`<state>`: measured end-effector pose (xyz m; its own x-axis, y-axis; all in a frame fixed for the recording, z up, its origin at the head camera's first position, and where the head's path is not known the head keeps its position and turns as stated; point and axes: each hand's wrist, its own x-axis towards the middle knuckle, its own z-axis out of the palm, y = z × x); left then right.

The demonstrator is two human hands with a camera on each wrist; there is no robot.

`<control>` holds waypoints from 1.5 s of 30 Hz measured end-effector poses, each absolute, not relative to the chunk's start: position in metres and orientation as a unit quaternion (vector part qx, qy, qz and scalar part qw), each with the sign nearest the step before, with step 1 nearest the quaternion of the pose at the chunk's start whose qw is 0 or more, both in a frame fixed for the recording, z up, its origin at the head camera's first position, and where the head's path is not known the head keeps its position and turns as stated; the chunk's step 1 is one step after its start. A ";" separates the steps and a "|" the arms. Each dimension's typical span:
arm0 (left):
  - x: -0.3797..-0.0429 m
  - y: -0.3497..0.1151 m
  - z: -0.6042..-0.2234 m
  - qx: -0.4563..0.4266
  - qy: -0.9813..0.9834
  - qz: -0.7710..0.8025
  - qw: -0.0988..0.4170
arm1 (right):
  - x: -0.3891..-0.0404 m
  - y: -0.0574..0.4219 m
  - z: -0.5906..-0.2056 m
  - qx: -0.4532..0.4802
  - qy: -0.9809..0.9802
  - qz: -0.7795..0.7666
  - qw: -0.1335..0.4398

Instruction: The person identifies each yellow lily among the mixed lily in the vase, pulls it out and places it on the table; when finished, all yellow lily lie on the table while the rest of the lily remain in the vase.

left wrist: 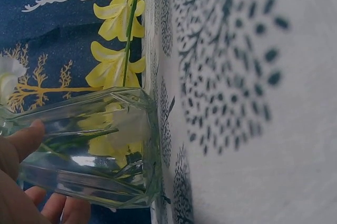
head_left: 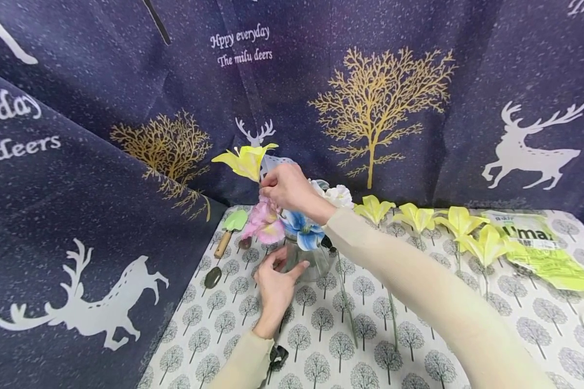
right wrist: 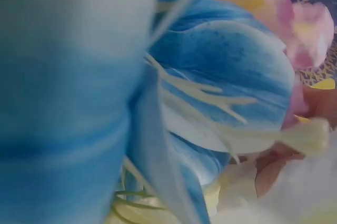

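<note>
My right hand (head_left: 289,186) pinches the stem of a yellow lily (head_left: 247,162) just below its bloom, above and behind the vase. With thumb and fingers on opposite sides, my left hand (head_left: 274,286) grips the clear glass vase (left wrist: 68,174), which stands upright on the table. Green stems show through its faceted wall in the left wrist view. A blue flower (head_left: 304,231), a pink flower (head_left: 265,224) and a white flower (head_left: 339,197) crowd over its mouth. Blue petals fill much of the right wrist view, and the lily's lower stem is hidden.
Several yellow lilies (head_left: 418,217) lie along the back right of the tree-print tablecloth (head_left: 340,346), near a green-and-white packet (head_left: 540,248). At the left are a small green trowel (head_left: 233,221) and a dark oval object (head_left: 213,277). A dark deer-print curtain (head_left: 292,81) hangs behind.
</note>
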<state>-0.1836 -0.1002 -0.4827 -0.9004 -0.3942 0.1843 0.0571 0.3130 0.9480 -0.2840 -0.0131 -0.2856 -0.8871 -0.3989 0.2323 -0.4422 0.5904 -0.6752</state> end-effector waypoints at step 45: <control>-0.181 -0.100 -0.482 0.104 -0.781 -0.587 0.186 | -0.274 0.090 -0.217 0.161 -0.616 0.750 0.176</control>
